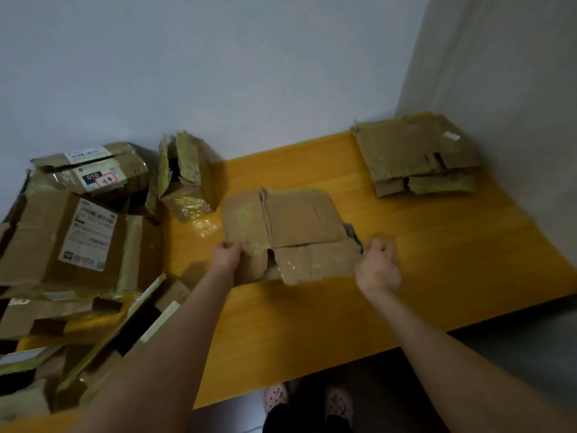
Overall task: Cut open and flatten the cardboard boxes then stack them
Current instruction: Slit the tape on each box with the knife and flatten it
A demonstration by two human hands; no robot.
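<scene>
The yellow table point(437, 276) carries all the material. The pile of uncut boxes point(78, 239) crowds its left end, and the left forearm passes just beside it, so a sweep of that arm may dislodge a box. The stack of flattened boxes point(418, 157) lies in the far right corner, well apart. The flattened box point(287, 235) lies mid-table. Its torn, taped flaps sit uneven and may spring open or snag during transfer.

The left hand point(228, 254) grips its left edge. The right hand point(377, 267) is curled at the right edge, but blur hides whether it clamps the cardboard. A one-sided hold is likely to let the sheet fold or drop.
</scene>
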